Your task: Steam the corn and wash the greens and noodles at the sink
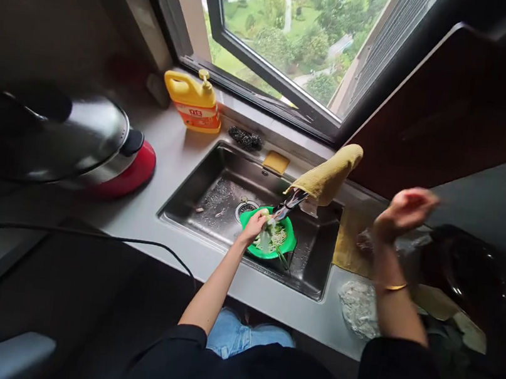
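My left hand (254, 226) is closed on a pale vegetable (267, 235) under the faucet (289, 205), above a green colander (291, 241). Thin white and green vegetable pieces (278, 237) lie in the colander, which sits in the steel sink (215, 190). A yellow cloth (331, 174) is draped over the faucet. My right hand (405, 213) is raised to the right of the sink, blurred by motion, with its fingers smeared; whether it holds anything cannot be made out.
Behind the sink are a yellow detergent jug (198, 105), a black scrubber (245, 138) and a yellow sponge (276, 162). A red-based appliance (135, 165) stands left. Right of the sink lies a clear plastic bag (359, 308). The window (285, 36) stands open.
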A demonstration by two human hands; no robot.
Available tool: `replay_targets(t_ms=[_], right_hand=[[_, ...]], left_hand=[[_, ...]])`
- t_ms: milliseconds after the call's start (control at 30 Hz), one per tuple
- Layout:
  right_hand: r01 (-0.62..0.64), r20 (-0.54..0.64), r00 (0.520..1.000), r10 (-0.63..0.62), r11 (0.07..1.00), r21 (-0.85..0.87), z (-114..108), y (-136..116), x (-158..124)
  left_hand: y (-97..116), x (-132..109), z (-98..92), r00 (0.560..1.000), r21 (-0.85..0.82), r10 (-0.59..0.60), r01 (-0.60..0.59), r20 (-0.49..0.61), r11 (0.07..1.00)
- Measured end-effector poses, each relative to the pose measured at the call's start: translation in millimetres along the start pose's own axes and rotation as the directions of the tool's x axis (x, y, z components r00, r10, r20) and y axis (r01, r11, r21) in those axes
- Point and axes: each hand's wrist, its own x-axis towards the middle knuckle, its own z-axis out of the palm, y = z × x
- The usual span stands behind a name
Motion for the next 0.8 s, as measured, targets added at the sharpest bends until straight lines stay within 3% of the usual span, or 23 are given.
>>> replay_targets(t_ms=[33,67,100,133,200,233,300,367,433,500,600,733,800], right_hand=[[-0.169,0.052,0.985,0.166,0.985,0.045,0,-1,-50],[-0.35,0.149,0.93,0.337,0.934,0.075,3,-1,-98],[-0.522,0.318,0.821,0.475,0.849,0.081,10,-1,-141],[-0.65,0.524,0.661,0.537,0.759,0.042,18,-1,-177],[-0.764,0.768,0.38,0.515,0.643,-0.052,42,-6,-230],[-0.798,0.825,0.272,0.495,0.595,-0.094,54,-11,-248],[-0.855,0.885,0.1,0.455,0.495,-0.158,79,-23,-267],[-0.886,0.899,-0.004,0.438,0.415,-0.206,98,-35,-276],[-0.893,0.891,-0.04,0.453,0.383,-0.235,112,-40,-282],[-0.886,0.87,-0.041,0.492,0.385,-0.259,121,-38,-291],[-0.848,0.84,-0.058,0.539,0.417,-0.326,124,-21,-311],[-0.63,0.82,-0.067,0.568,0.613,-0.476,113,13,-339],[-0.469,0.774,-0.003,0.633,0.683,-0.56,103,29,-350]], left_hand=[[-5,2,-3.4,0.999,-0.034,-0.025,0.025,-0.02,0.999],[-9,3,-7.4,0.998,-0.071,-0.051,0.047,-0.049,0.996],[-13,5,-11.9,0.994,-0.106,-0.071,0.063,-0.078,0.992],[-17,8,-16.7,0.991,-0.118,-0.078,0.065,-0.107,0.991],[-23,12,-26.3,0.989,-0.082,-0.062,0.051,-0.136,0.995],[-26,14,-30.3,0.99,-0.045,-0.047,0.041,-0.134,0.998],[-32,18,-36.1,0.995,0.033,-0.007,0.01,-0.1,0.999],[-40,22,-38.6,0.997,0.096,0.031,-0.024,-0.072,0.995],[-48,25,-39.6,0.995,0.146,0.065,-0.053,-0.075,0.988],[-56,29,-41.6,0.993,0.2,0.068,-0.048,-0.095,0.979],[-66,34,-49.9,0.989,0.332,0.011,0.038,-0.145,0.943],[-82,35,-67.8,0.981,0.546,0.019,0.091,-0.191,0.833],[-90,34,-75.5,0.985,0.611,0.037,0.077,-0.171,0.788]])
